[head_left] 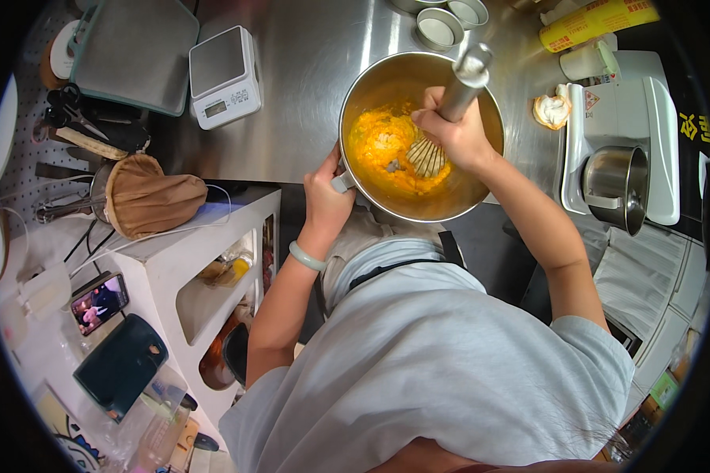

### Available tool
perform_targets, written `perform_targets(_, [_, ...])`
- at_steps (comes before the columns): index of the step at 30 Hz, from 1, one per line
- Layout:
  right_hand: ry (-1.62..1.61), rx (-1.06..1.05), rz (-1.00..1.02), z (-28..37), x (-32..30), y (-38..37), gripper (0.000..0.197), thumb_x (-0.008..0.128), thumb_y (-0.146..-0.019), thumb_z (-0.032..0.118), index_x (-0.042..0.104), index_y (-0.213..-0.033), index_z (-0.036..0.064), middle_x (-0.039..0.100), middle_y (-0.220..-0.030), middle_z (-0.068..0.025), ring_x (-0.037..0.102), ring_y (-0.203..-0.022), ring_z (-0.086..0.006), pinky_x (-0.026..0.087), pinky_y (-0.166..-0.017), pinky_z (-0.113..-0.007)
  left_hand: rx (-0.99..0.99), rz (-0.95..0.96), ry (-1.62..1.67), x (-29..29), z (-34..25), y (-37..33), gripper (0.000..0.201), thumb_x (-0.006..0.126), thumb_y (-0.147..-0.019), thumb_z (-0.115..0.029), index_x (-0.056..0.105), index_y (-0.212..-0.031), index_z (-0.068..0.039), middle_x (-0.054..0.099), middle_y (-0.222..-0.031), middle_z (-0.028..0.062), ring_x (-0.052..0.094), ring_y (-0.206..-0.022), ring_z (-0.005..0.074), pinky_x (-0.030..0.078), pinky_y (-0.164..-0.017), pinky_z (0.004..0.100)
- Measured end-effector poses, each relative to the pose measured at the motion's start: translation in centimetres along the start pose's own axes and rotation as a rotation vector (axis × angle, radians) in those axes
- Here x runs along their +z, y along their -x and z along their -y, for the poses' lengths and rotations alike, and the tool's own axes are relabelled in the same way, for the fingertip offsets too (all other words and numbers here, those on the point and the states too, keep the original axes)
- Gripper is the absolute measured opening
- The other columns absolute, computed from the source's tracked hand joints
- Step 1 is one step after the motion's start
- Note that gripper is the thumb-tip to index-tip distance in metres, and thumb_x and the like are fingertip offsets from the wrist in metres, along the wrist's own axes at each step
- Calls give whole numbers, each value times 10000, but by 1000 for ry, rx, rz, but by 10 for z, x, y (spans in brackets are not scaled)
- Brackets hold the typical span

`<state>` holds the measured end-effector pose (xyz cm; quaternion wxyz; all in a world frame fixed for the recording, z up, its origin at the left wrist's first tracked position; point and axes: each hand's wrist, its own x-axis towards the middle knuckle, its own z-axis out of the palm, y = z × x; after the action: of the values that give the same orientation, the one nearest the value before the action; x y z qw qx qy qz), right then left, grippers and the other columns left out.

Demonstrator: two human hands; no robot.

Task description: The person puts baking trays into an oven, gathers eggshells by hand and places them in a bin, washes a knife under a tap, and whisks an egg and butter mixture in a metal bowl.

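Observation:
A large steel mixing bowl (pixel 481 87) sits at the front edge of the metal worktop, close to my body. My right hand (pixel 454 130) is wrapped round the handle of a whisk (pixel 429 156), whose wires dip into a lumpy orange-yellow mixture (pixel 375 146). Paler clumps and a small greyish bit show in that mixture. At the bowl's left side, my left hand (pixel 328 193) is closed on the bowl's handle (pixel 342 182). Part of the left fingers is hidden behind the bowl's wall.
A white kitchen scale (pixel 227 77) stands left of the bowl, small round tins (pixel 439 29) beyond it. To the right are a cream-filled paper cup (pixel 551 110) and a steel pot (pixel 615 185) on a white appliance. A phone (pixel 100 303) leans at the lower left near a white shelf unit.

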<state>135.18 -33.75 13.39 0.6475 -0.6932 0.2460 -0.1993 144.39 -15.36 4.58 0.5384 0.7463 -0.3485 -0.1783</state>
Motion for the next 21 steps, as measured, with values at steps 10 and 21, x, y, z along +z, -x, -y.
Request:
perform_targets(10, [-377,-59,-81,-14,30,-25,265,562,-731,-1,389,-538,60,406,-461,-9,365,-392,-73,265,-379,-232,26,40,-43,-3,0,2,484,593,-664,56,546,-1146,30,567,-655,217,630,-577,263,471,-557,296])
perform_targets(21, [-319,-134,-222,-3,15,-43,251,500,-747,9,347,-561,78,365,-456,-30,323,-390,-109,245,-381,-255,-8,49,19,2,0,0,501,612,-682,32,527,-1176,23,622,-762,216,665,-722,263,493,-628,300])
